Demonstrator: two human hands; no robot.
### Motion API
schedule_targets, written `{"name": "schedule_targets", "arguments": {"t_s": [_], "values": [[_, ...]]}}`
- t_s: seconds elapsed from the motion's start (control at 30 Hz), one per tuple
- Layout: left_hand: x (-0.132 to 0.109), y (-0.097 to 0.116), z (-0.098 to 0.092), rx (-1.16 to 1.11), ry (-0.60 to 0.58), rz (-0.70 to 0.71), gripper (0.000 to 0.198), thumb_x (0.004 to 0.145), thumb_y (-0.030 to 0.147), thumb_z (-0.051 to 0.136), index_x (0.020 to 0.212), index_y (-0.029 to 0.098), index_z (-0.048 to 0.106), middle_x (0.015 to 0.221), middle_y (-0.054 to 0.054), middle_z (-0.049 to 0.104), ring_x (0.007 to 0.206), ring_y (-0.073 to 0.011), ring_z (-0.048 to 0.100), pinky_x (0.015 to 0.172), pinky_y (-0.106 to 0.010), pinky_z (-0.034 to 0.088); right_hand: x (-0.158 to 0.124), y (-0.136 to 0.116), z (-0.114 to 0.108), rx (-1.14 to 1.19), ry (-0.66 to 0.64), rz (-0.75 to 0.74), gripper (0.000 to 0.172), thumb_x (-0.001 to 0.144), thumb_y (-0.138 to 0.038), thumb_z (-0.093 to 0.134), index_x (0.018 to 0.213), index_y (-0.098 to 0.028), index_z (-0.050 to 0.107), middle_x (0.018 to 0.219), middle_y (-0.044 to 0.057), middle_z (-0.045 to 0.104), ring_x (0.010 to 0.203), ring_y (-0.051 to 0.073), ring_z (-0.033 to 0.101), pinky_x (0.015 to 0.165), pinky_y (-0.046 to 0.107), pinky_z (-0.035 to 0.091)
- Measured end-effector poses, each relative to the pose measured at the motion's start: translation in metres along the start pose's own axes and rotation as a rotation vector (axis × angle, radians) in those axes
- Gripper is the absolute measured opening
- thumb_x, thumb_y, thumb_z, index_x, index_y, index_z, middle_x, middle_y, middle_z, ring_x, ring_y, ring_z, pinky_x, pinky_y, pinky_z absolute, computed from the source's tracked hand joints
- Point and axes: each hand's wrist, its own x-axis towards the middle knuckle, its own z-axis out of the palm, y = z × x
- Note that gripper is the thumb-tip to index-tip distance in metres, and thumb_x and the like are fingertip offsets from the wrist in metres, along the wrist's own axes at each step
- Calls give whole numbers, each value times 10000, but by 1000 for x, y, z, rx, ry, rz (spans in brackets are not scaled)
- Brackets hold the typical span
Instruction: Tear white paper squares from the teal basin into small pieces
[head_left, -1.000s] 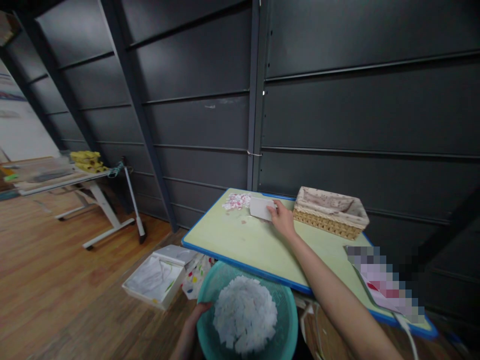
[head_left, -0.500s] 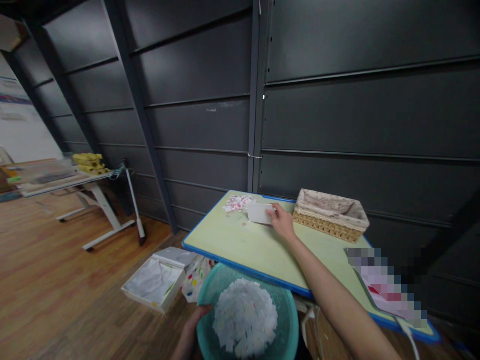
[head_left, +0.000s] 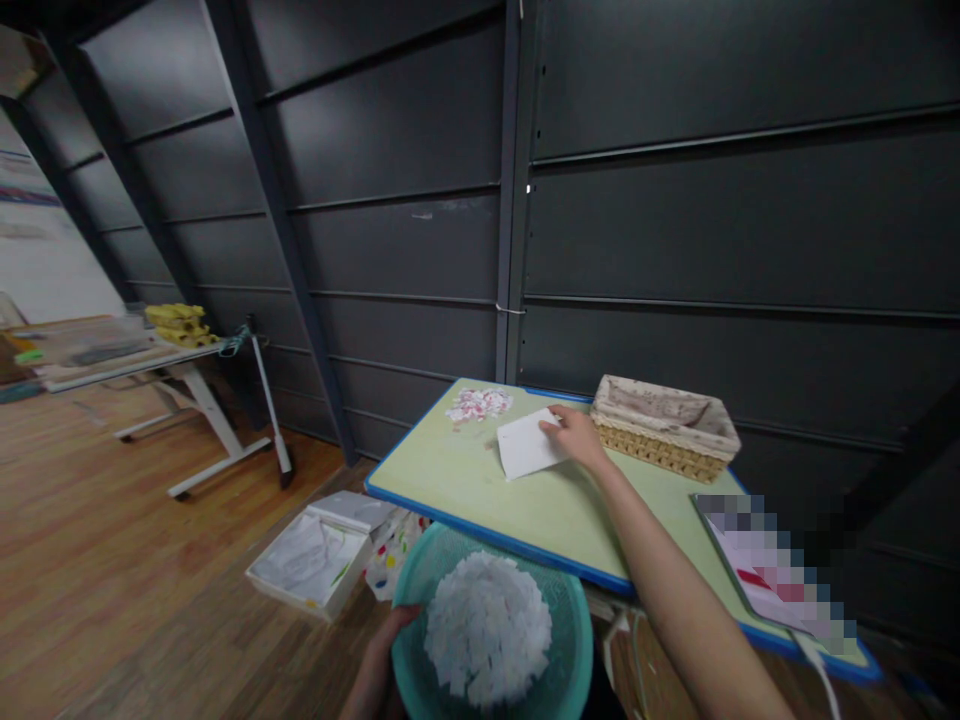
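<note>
- The right hand (head_left: 577,437) is pinching the right edge of a white card (head_left: 527,447), fingers closed on it, out toward the far edge of the green table (head_left: 480,495).
- A second ago the card was standing nearly upright, right beside the little heap of pink-and-white scraps (head_left: 480,404) by the far left corner. Now it is lying flatter, with its free corner pointing toward the near edge, and it is sitting a little apart from the heap.
- The heap itself is staying put. It has not shifted toward the near edge, so the sweep looks to me as if it is being reset rather than carried through.
- The left hand (head_left: 386,650) is gripping the rim of a teal basin (head_left: 574,600) just below the table's near edge, fingers curled over it, and it has barely moved. The basin is heaped with white paper pieces (head_left: 487,625).
- A wicker basket (head_left: 664,425) is sitting just beside the right hand, along the far edge.
- An open box (head_left: 311,555) is lying on the floor (head_left: 112,560), off the table's left corner.
</note>
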Motion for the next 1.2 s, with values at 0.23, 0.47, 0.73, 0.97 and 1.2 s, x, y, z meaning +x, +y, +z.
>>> {"name": "schedule_targets", "arguments": {"t_s": [0.23, 0.47, 0.73, 0.97, 1.2], "values": [[-1, 0, -2, 84, -39, 128, 419, 732, 217, 657, 1126, 95, 587, 780, -50, 755, 864, -262, 687, 801, -361, 499, -3, 1, 13, 352, -261, -57, 288, 696, -311, 573, 876, -105, 664, 828, 85, 681, 660, 175, 587, 567, 245, 414], [8, -2, -9, 78, -53, 89, 402, 720, 243, 668, 1075, 67, 598, 687, -55, 742, 831, -279, 690, 763, -374, 509, 5, 13, 11, 95, 118, 48, 355, 766, -317, 521, 1027, -117, 654, 934, 130, 684, 757, 209, 606, 712, 314, 446], [7, -1, -9, 51, -66, 43, 300, 721, 224, 660, 986, 88, 621, 715, -51, 745, 822, -257, 692, 764, -339, 501, 5, 14, 8, 39, 181, 100, 373, 795, -328, 499, 1065, -122, 652, 934, 130, 690, 848, 233, 617, 783, 329, 441], [9, -2, -8, 28, -58, -7, 436, 737, 238, 636, 1121, 43, 559, 751, -86, 751, 818, -265, 692, 774, -349, 499, 5, 15, 8, 25, 152, 124, 356, 785, -309, 497, 1056, -146, 660, 948, 109, 695, 850, 223, 624, 767, 309, 448], [5, -2, -5, 37, -64, 21, 424, 700, 219, 655, 1084, 58, 578, 660, -69, 731, 824, -289, 686, 792, -376, 492, 7, 16, 6, -25, 135, 144, 381, 777, -309, 495, 1064, -124, 662, 975, 131, 689, 843, 231, 624, 755, 312, 444]]}}
